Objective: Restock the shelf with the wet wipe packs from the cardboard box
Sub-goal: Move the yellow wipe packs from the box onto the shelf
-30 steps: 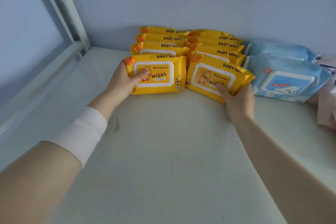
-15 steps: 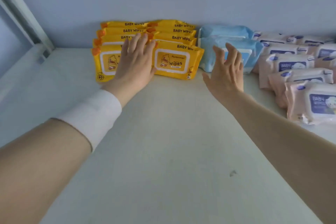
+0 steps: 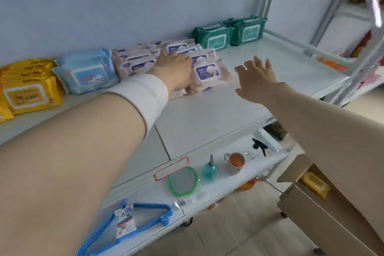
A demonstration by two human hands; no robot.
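White shelf (image 3: 207,114) against pale blue wall (image 3: 104,6). Left hand (image 3: 174,68) flat on the pink wet wipe packs (image 3: 207,70), gripping nothing; right hand (image 3: 255,77) spread, empty, just beside them. Best to press the row square with both palms, gently. Open cardboard box (image 3: 307,214) at lower right: one yellow pack (image 3: 315,185) visible inside.

Wipe packs (image 3: 87,72) rowed along shelf (image 3: 207,114) back; cardboard box (image 3: 311,214) open.

We logged white shelf (image 3: 207,114) carrying wipe packs: yellow packs (image 3: 29,93) at 9 o'clock, blue packs (image 3: 87,72) at 10, pink packs (image 3: 205,70) at 12, green packs (image 3: 228,33) at 1.
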